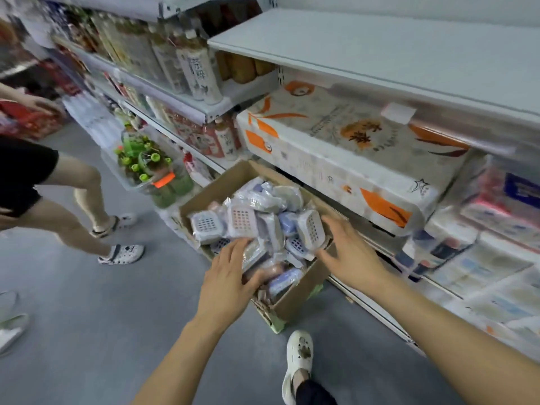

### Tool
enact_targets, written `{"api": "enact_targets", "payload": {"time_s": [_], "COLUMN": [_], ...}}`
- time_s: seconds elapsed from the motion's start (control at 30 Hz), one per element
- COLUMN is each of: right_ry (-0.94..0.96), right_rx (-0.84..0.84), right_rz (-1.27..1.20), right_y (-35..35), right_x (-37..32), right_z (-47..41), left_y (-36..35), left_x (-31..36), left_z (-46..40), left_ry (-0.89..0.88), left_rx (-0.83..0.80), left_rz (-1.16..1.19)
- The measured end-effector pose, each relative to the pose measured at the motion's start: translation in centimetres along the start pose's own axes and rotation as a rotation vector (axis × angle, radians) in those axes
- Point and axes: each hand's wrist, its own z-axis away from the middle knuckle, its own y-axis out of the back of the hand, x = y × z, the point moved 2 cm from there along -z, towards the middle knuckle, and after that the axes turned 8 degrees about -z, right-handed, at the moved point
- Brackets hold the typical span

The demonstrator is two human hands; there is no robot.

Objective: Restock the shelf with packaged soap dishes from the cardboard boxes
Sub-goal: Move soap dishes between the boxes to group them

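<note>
A grey shop floor runs along white metal shelves stocked with bottled drinks to the left and large printed packs of paper goods to the right; an open cardboard box sits on the floor against the lowest shelf, heaped with wrapped soap dishes in white, blue and pink; the left hand rests on the near packets with fingers spread and the thumb pressed against a pink one, though a firm hold cannot be told; the right hand hovers at the box's far corner with fingers straight and loose, grasping nothing, just beside a white dish; a white clog stands near the box; another person's legs and clogs cross the aisle at left, the upper body cut off; a clear tub of green-capped bottles stands beyond; the far shelves and right-hand packs are blurred, their labels unreadable.
</note>
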Motion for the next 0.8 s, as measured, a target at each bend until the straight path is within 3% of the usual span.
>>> {"api": "enact_targets", "payload": {"time_s": [0.27,0.53,0.63,0.8], "right_ry": [-0.279,-0.978,-1.195,-1.367], "right_rx": [-0.137,-0.218,-0.143,0.183], "right_rz": [-0.145,-0.508,-0.715,-1.041], "right_y": [-6.0,-11.8,-14.0,-17.6], "right_x": [0.9,4.6,5.6,6.4], "right_z": [-14.9,-22.6,-23.6,-26.8], "left_y": [-1.1,-3.4,-5.6,-10.2], "left_x": [-7.2,-11.9,-13.2,-15.0], "left_z": [-15.3,-27.1,-31.6,-39.9], "left_ry": [0.108,0.201,0.221,0.316], "left_rx": [-0.16,-0.235,-0.302,-0.449], "left_rz": [0.121,0.189,0.208,0.289]}}
